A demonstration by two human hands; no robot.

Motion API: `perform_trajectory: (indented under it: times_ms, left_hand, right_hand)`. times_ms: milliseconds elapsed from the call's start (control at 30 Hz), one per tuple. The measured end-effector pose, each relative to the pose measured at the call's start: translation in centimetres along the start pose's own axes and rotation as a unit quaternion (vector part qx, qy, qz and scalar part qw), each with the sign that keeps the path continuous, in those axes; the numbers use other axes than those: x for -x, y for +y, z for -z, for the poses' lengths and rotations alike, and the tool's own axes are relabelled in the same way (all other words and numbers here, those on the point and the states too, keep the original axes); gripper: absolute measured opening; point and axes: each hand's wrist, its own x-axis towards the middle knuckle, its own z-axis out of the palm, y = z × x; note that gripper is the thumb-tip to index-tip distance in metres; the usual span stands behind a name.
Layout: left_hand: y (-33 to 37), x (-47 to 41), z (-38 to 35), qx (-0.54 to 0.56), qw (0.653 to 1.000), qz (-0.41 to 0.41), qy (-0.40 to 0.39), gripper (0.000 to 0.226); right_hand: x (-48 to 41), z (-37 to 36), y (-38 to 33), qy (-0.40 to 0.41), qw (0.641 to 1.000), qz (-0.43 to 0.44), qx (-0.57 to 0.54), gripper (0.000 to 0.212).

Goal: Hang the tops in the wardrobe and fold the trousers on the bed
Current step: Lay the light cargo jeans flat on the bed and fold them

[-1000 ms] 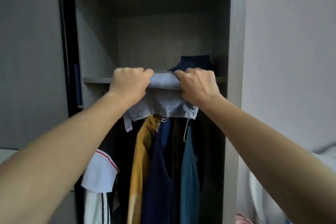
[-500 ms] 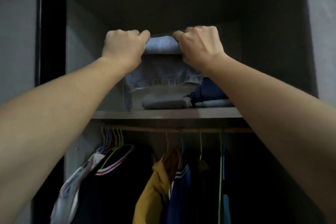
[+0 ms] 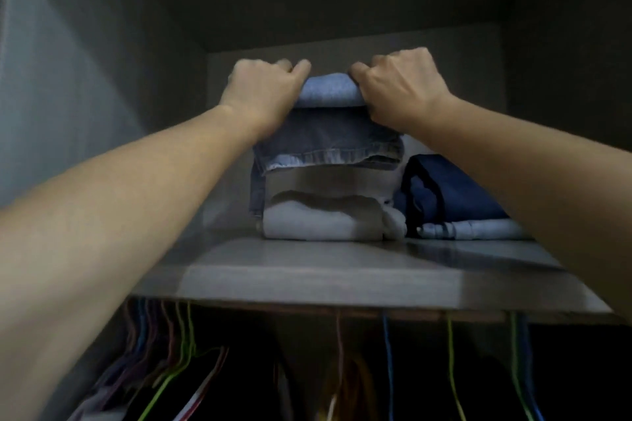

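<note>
Folded blue jeans (image 3: 328, 133) hang in the air inside the wardrobe's upper compartment, above the shelf (image 3: 307, 277). My left hand (image 3: 263, 92) grips their left end and my right hand (image 3: 400, 85) grips their right end, both fists closed over the top fold. The jeans hover just above a folded grey garment (image 3: 321, 219) that lies on the shelf. One loose leg end droops down the grey garment's left side.
A dark blue folded garment (image 3: 451, 195) and a pale striped one (image 3: 478, 229) lie on the shelf to the right. Below the shelf, coloured hangers (image 3: 178, 345) with tops hang from the rail. Wardrobe walls close in on both sides.
Both hands have carried the jeans up from in front of the shelf edge and further into the upper compartment, now over the grey garment. The view has tilted upward.
</note>
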Motion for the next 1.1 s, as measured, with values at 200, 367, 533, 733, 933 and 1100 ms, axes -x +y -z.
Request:
perform_trajectory:
  times_ms: [200,367,533,733,933,1100]
  left_hand:
    - [1.3,-1.2,-9.1,-0.015,0.998,-0.040,0.056,0.042]
    - [4.9,4.6,-15.5,0.058,0.968,-0.187,-0.157,0.038]
    - [3.9,3.7,-15.0,0.170,0.950,-0.169,-0.198,0.028]
    - [2.7,3.2,-12.9,0.203,0.936,-0.141,-0.250,0.044]
    - [1.8,3.6,-10.9,0.356,0.840,-0.072,-0.402,0.062]
    - [2.7,3.8,-9.9,0.343,0.812,-0.046,-0.470,0.055]
  right_hand:
    - [-2.4,-6.5,-2.2,-0.005,0.999,-0.013,0.038,0.028]
    - [3.4,-11.6,-7.3,-0.241,0.962,0.126,-0.027,0.043]
    - [3.0,-11.4,-6.5,-0.303,0.942,0.113,-0.094,0.048]
    - [1.9,-9.1,-5.0,-0.338,0.926,0.117,-0.122,0.048]
    - [3.5,-7.0,-4.4,-0.342,0.920,0.124,-0.144,0.052]
    - [5.4,-6.5,-6.2,-0.417,0.889,0.109,-0.156,0.057]
